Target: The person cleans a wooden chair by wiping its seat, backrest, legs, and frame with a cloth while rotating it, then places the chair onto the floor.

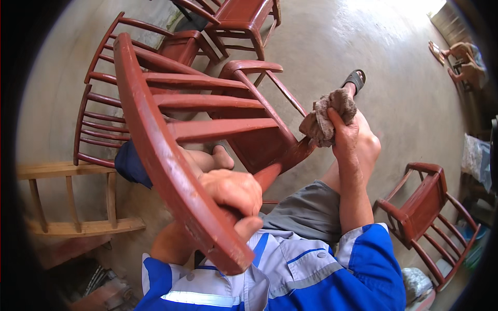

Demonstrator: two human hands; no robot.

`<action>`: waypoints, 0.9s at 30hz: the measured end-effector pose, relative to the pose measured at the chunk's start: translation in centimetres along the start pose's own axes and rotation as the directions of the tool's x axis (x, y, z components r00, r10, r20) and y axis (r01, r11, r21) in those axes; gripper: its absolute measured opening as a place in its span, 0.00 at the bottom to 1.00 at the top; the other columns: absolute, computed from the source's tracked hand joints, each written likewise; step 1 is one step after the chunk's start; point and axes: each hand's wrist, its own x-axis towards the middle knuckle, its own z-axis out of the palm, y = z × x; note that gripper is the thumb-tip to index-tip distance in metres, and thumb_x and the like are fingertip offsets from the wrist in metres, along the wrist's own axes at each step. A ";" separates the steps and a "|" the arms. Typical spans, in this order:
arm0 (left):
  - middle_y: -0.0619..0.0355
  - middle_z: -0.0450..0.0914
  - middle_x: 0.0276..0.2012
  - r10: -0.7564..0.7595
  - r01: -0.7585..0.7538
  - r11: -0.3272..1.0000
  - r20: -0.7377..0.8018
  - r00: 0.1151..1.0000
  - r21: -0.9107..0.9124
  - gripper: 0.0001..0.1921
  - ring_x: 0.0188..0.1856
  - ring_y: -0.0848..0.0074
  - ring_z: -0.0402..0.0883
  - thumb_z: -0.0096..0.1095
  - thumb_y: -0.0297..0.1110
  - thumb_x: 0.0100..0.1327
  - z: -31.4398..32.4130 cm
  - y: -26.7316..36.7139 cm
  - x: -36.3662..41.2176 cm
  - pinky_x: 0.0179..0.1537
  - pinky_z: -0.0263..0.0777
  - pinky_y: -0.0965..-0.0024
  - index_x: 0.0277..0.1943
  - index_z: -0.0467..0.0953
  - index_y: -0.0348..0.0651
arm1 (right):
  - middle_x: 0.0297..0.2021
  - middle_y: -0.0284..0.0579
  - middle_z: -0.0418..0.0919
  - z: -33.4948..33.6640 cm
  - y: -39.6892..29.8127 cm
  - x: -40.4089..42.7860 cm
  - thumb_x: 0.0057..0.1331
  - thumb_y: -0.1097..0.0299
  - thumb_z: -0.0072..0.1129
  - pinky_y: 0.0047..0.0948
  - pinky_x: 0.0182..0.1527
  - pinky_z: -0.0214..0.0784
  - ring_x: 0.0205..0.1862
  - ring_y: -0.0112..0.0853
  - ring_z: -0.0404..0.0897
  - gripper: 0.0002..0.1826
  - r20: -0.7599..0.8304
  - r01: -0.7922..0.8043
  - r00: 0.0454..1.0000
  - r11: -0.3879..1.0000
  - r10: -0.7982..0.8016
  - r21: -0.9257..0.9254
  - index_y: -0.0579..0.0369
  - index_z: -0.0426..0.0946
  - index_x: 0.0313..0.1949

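Observation:
A red-painted wooden chair is tilted in front of me, its curved top rail (155, 151) nearest and its spindles (225, 130) running away to the seat (253, 147). My left hand (233, 190) is closed around a back post of this chair, just behind the top rail. In my right hand (346, 134) is a bunched brown cloth rag (328, 116), held beside the chair where the seat's near corner (299, 155) meets the back. The rag's underside is hidden, and whether it touches the wood I cannot tell.
More red chairs stand at the upper left (179, 48), top (243, 15) and lower right (424, 202). A bare wooden frame (81, 227) lies at left. My sandalled foot (355, 79) rests on the concrete floor (404, 97). Another foot (222, 157) shows behind the chair. Plastic bags (476, 161) sit at right.

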 end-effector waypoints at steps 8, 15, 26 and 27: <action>0.61 0.71 0.22 -0.113 0.098 0.991 -0.179 0.977 -0.091 0.07 0.23 0.73 0.72 0.59 0.24 0.73 1.7 -1.9 8.3 0.34 0.72 0.65 0.37 0.69 0.40 | 0.50 0.41 0.83 -4.0 -0.5 -0.5 0.70 0.70 0.65 0.31 0.52 0.79 0.49 0.30 0.84 0.20 -0.185 0.096 0.979 0.993 -0.083 0.064 0.57 0.76 0.61; 0.57 0.79 0.28 0.011 0.010 0.998 -0.364 0.931 0.055 0.06 0.32 0.72 0.81 0.67 0.29 0.68 3.9 -6.1 19.7 0.37 0.77 0.64 0.41 0.78 0.36 | 0.50 0.41 0.83 -4.8 -1.3 0.2 0.69 0.78 0.64 0.32 0.53 0.79 0.49 0.29 0.83 0.17 -0.296 0.259 0.935 0.945 -0.194 0.198 0.58 0.77 0.58; 0.62 0.79 0.25 0.232 -0.023 0.834 -0.312 0.921 0.551 0.07 0.27 0.79 0.80 0.73 0.27 0.63 8.0 -10.5 25.0 0.30 0.74 0.71 0.38 0.81 0.35 | 0.49 0.42 0.83 -4.2 -2.8 0.0 0.71 0.75 0.64 0.33 0.50 0.82 0.48 0.30 0.84 0.16 -0.319 0.221 0.942 0.914 -0.108 0.341 0.58 0.77 0.57; 0.62 0.79 0.25 0.232 -0.021 0.830 -0.311 0.922 0.558 0.07 0.27 0.79 0.80 0.73 0.27 0.63 8.6 -10.1 25.0 0.30 0.74 0.71 0.38 0.81 0.35 | 0.49 0.43 0.83 -4.2 -2.8 0.1 0.72 0.73 0.64 0.35 0.49 0.83 0.48 0.32 0.84 0.17 -0.304 0.211 0.947 0.917 -0.106 0.338 0.57 0.76 0.58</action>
